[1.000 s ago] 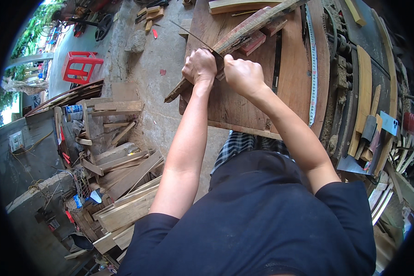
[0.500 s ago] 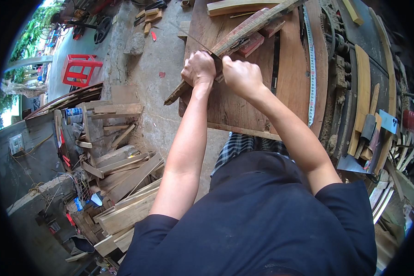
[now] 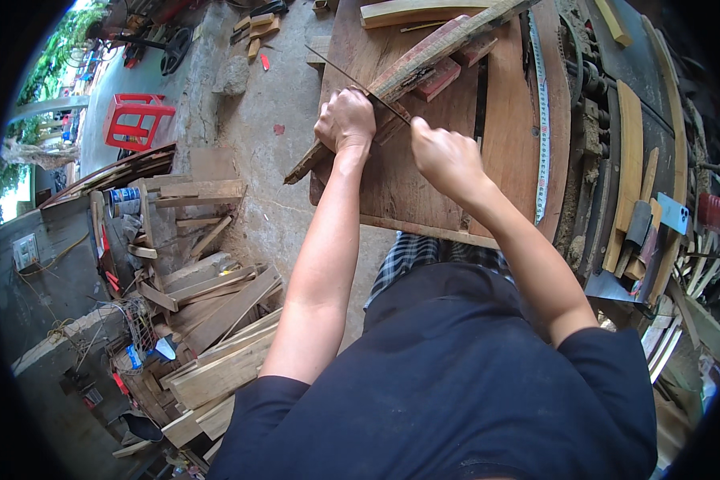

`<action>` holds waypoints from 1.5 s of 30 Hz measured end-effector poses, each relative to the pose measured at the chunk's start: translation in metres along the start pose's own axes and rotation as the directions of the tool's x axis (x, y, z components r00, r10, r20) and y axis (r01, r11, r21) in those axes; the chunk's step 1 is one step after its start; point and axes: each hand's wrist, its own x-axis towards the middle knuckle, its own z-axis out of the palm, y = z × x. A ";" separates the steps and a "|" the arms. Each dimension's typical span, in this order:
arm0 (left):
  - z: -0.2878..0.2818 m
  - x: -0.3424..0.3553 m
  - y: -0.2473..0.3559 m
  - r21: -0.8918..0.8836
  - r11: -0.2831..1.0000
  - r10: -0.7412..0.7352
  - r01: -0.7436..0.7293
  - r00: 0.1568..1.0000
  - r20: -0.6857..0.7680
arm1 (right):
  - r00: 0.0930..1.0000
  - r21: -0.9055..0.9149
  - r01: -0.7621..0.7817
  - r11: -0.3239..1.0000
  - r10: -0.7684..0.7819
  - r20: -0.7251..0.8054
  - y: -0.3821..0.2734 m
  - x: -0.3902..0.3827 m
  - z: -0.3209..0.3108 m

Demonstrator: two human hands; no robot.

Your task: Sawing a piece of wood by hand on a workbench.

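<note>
A long weathered wooden strip lies slantwise across the brown workbench top, one end overhanging the bench's left edge. My left hand is clamped around the strip near that overhanging end. My right hand grips the handle of a thin saw blade that crosses the strip just beside my left hand and points up and to the left. A reddish wooden block lies beneath the strip on the bench.
A measuring tape runs along the bench's right side, with planks and a hatchet-like tool beyond. Scrap boards are piled on the concrete floor at left. A red plastic stool stands farther off.
My right hand has drawn back toward me along the strip, pulling the saw blade with it. My left hand stays on the strip.
</note>
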 end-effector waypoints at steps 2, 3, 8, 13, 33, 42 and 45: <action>-0.003 -0.001 0.001 -0.020 1.000 -0.005 0.006 0.999 0.040 | 0.993 -0.033 -0.069 0.997 0.072 0.097 0.001 -0.021 -0.016; -0.004 0.000 0.004 -0.007 1.000 -0.012 0.012 0.999 0.051 | 0.992 -0.035 -0.069 0.997 0.072 0.100 0.000 -0.017 -0.014; 0.001 0.000 0.012 0.020 1.000 0.009 -0.009 1.000 0.001 | 0.998 0.031 -0.013 0.999 0.014 -0.053 -0.008 0.039 0.004; 0.003 -0.001 -0.001 0.002 1.000 0.002 -0.002 0.999 -0.045 | 0.998 0.034 -0.033 0.999 0.031 0.053 0.000 -0.007 -0.008; -0.001 -0.001 0.013 -0.004 1.000 0.006 -0.006 1.000 0.008 | 0.993 0.069 0.023 0.997 -0.015 -0.115 -0.004 0.040 0.012; -0.006 -0.002 0.011 -0.024 1.000 -0.009 0.010 0.999 0.031 | 0.999 0.006 -0.031 0.999 0.032 -0.027 0.002 0.002 -0.001; -0.001 0.001 0.013 -0.017 1.000 0.005 -0.004 0.999 0.048 | 0.991 0.029 0.013 0.999 -0.010 -0.131 -0.008 0.045 0.011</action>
